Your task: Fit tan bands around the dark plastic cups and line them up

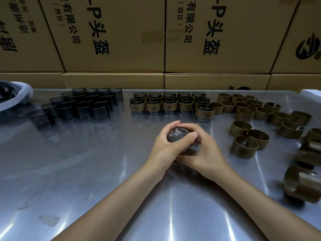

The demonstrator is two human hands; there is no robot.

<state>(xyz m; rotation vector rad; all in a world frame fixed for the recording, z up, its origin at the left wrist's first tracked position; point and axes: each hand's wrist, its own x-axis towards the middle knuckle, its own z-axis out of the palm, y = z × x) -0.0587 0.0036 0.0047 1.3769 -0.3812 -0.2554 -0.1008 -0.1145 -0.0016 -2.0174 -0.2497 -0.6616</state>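
both hands, left hand [160, 147] & right hand [202, 152], grip one dark cup [178, 137] mid tabletop [86, 162]. cup looks light, hard, smooth, prob slippery, so hold its sides. tan bands [243, 127] look thin & bendy. tabletop is shiny metal; big boxes [112, 40] behind.

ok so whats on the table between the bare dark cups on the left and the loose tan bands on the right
In the head view, the rows of banded cups stand between the bare cups and the loose bands, on the metal table.
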